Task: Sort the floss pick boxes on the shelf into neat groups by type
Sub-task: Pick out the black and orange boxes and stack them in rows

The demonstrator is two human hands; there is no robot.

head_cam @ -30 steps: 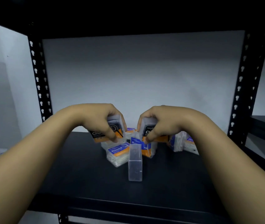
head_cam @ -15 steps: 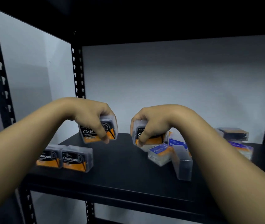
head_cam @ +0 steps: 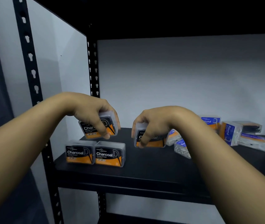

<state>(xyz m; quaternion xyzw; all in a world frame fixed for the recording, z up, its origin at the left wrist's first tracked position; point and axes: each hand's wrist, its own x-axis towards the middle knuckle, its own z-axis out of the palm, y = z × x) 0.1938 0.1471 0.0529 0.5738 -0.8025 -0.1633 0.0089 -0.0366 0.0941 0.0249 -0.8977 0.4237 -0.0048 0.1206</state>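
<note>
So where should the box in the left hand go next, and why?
Probably down right behind the two Charcoal boxes standing side by side at the shelf's left front. The left hand holds a Charcoal box just above and behind them, so it matches that group.

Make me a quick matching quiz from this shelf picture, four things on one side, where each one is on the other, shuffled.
Things:
1. left hand
2. right hand
3. pair of Charcoal boxes
4. Round boxes

Places:
A. jumbled at the shelf's right end
B. side by side at the front left
C. holds a Charcoal box above that pair
D. grips a Charcoal box mid-shelf

Pairs: 1-C, 2-D, 3-B, 4-A
</note>
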